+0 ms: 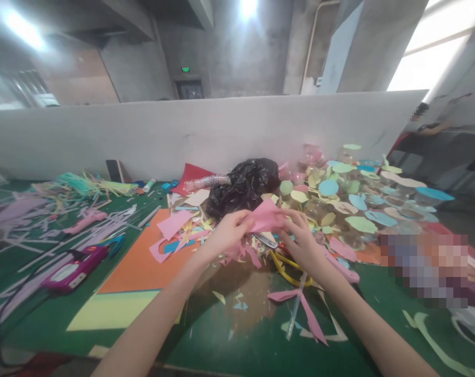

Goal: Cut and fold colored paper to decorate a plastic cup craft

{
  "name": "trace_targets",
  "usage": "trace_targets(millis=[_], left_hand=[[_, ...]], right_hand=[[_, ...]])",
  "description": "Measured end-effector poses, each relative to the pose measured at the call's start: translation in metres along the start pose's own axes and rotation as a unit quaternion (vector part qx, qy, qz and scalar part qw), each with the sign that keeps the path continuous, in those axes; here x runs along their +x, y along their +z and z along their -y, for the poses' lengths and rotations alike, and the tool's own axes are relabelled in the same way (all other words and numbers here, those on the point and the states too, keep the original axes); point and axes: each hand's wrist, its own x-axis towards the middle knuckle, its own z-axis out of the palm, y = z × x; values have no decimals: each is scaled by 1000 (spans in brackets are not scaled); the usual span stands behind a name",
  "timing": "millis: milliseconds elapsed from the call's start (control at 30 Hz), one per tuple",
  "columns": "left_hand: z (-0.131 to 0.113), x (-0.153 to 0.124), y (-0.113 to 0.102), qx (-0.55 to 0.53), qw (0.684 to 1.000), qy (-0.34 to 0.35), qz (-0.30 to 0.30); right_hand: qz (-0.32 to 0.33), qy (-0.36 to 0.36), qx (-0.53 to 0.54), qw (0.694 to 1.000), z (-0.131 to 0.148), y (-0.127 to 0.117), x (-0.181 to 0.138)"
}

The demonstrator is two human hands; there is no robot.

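A small folded piece of pink paper [264, 214] is held up over the middle of the table. My left hand [233, 230] pinches its left edge between thumb and fingers. At its right edge, the bent fingers of my right hand [302, 238] close on the same paper. Directly below lie scissors with yellow handles [283, 271], their metal blades partly hidden by my hands. Pink paper scraps [237, 252] are heaped under the held paper. Nearer to me, a thin clear stick [294, 314] lies with pink paper strips [313, 322] spread beside it.
A black plastic bag [247, 183] stands behind my hands. Clear cups with round paper pieces [339, 196] crowd the right. Orange sheets [137, 256], a purple device with a cable [77, 268] and paper strips lie left. A white partition [143, 136] closes the back; a person sits far right.
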Motion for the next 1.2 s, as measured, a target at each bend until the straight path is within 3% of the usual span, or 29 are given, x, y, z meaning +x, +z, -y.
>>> trace_targets(millis=[167,333,767,933,1200], left_hand=[[-3,-5,3,1,998,-29,50],[-10,-12,7,38,998,-26,38],[-26,-21,14,-24,998,-41,49],[-30,-23,14,-21,997,-24,65],[-27,-21,10,21,999,-46,9]], right_hand=[[0,123,116,986,3,2,4],[44,259,191,946,9,0,4],[-12,219,239,946,7,6,3],[22,212,223,951,12,1,4],[-8,217,218,952,15,-3,3]])
